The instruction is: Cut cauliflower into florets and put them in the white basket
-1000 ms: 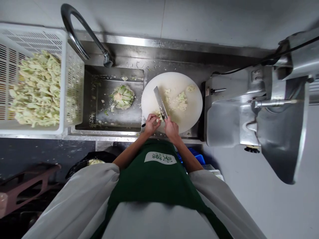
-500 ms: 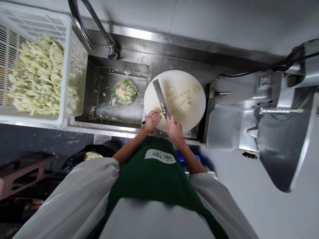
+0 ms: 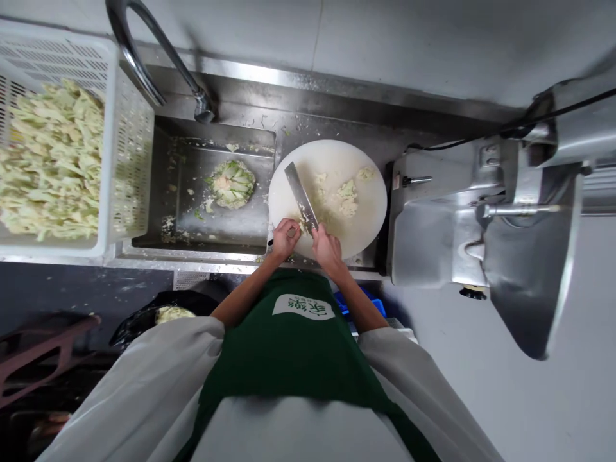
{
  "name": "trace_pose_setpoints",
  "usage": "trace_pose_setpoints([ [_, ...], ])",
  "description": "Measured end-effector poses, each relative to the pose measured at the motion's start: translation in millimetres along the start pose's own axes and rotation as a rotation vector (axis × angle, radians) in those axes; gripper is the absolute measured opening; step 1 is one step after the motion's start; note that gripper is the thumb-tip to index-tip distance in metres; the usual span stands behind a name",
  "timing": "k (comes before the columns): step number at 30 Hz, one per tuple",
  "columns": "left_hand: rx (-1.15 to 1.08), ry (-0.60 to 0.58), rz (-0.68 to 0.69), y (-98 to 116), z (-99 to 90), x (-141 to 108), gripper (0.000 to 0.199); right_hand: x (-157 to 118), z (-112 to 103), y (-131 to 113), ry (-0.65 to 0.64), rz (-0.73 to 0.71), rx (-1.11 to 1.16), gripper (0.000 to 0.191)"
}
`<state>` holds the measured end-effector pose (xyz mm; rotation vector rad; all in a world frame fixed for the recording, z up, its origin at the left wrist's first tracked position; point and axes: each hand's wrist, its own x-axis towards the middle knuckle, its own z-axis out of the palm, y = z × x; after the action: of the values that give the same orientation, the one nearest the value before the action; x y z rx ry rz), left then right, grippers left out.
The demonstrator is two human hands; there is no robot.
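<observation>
So, right hand (image 3: 328,250) is closed round the handle end of a knife (image 3: 299,191), over the board's near edge; blade lies slantwise across the board's left half, tip towards the far-left rim; left hand (image 3: 285,236) is at the near-left edge, fingers curled in, gap narrow, tips at a small cauliflower piece (image 3: 303,226) beside the blade; can't tell whether it's actually pinched. Round white board (image 3: 359,224) also carries a larger floret (image 3: 347,197) right of centre, a smaller one (image 3: 366,173) near the far-right rim, crumbs between blade and florets. Left of the board: steel sink (image 3: 202,224), one trimmed cauliflower head (image 3: 231,185) right of its middle, scraps scattered along the left side; faucet (image 3: 205,110) at the far edge; white basket (image 3: 110,154) beyond the sink's left edge, heaped with cut cauliflower (image 3: 52,167); metal machine (image 3: 423,244) just past the board's right edge.
</observation>
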<state>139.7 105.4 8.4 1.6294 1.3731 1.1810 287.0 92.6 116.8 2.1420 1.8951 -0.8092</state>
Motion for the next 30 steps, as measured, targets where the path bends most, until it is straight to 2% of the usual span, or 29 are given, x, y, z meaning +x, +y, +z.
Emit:
trace_pose_setpoints([
  [4, 0.061, 0.101, 0.080, 15.7, -3.0, 13.0, 0.007, -15.0, -23.0, 38.3, 0.129, 0.146, 0.068, 0.045],
  [6, 0.068, 0.118, 0.118, 29.6, 5.4, 30.5, 0.008, -22.0, -29.9, 65.9, 0.178, 0.256, 0.069, 0.044],
  [7, 0.058, 0.076, 0.130, 36.7, 14.5, 41.4, 0.009, -25.6, -31.1, 79.9, 0.192, 0.309, 0.066, 0.044],
  [9, 0.035, -0.097, 0.148, 49.1, 43.3, 64.7, 0.011, -33.3, -29.1, 105.1, 0.205, 0.400, 0.063, 0.043],
  [12, 0.110, -0.370, 0.153, 58.9, 101.2, 94.6, 0.014, -46.6, -18.5, 129.5, 0.180, 0.487, 0.076, 0.041],
  [14, 0.220, -0.444, 0.132, 58.1, 133.1, 106.7, 0.025, -55.7, -9.7, 136.9, 0.162, 0.517, 0.090, 0.040],
  [16, 0.273, -0.474, 0.133, 52.2, 147.5, 112.1, 0.023, -64.3, -1.8, 140.0, 0.140, 0.527, 0.101, 0.040],
  [18, 0.254, -0.516, 0.183, 43.6, 142.1, 113.0, 0.013, -72.1, 4.6, 141.1, 0.107, 0.514, 0.110, 0.039],
  [23, 0.033, -0.641, 0.341, 30.3, 91.9, 109.4, 0.018, -87.5, 12.5, 139.7, 0.000, 0.419, 0.121, 0.036],
  [25, 0.002, -0.715, 0.361, 30.8, 79.4, 105.8, 0.017, -91.5, 13.3, 136.2, -0.043, 0.388, 0.124, 0.036],
  [27, 0.030, -0.754, 0.371, 33.2, 75.0, 101.6, 0.017, -94.2, 13.6, 131.7, -0.078, 0.370, 0.123, 0.037],
  [30, 0.089, -0.739, 0.386, 36.6, 77.1, 98.3, 0.018, -96.8, 13.6, 126.2, -0.102, 0.335, 0.116, 0.038],
])
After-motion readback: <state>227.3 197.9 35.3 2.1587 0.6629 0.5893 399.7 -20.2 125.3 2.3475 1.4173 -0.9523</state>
